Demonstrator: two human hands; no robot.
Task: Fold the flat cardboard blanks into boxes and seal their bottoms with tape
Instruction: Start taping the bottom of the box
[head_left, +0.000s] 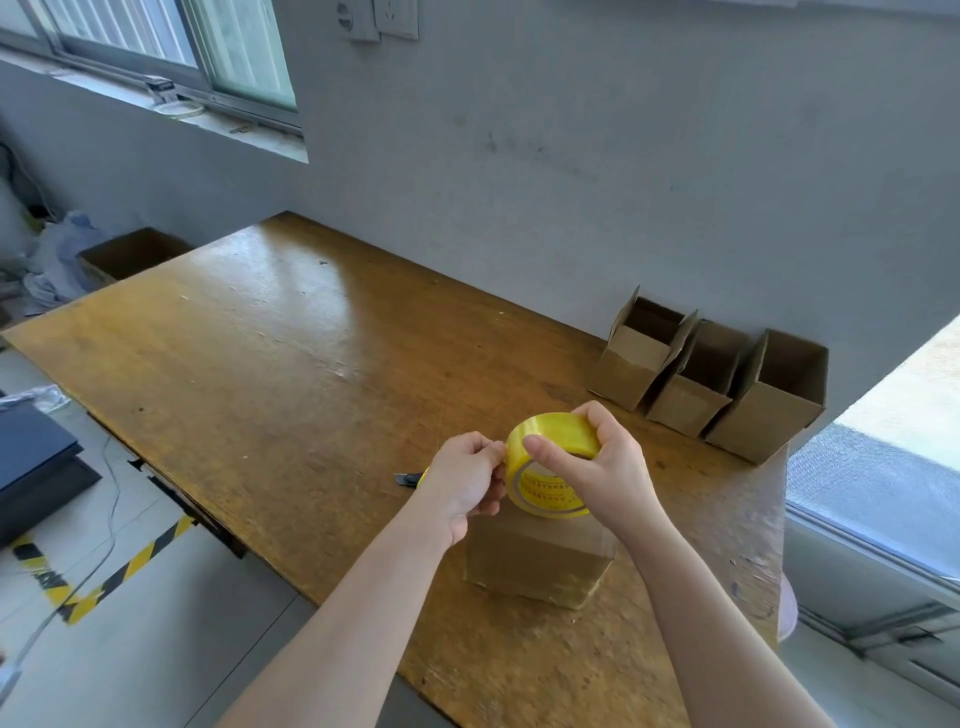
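Nearest the person, a folded cardboard box (540, 564) stood on the wooden table (270, 374), directly below both hands. The right hand (602, 467) gripped a yellow tape roll (545, 480) just above the box, while the left hand (467, 483) pinched at the roll's left edge, a utility knife (407, 479) lying just beyond it. Farther back, three open boxes (696, 387) stood in a row against the wall.

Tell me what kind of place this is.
Probably a small packing workshop or warehouse corner: a worn wooden workbench, three folded cardboard boxes lined up against the wall, and yellow-black hazard striping on the floor.
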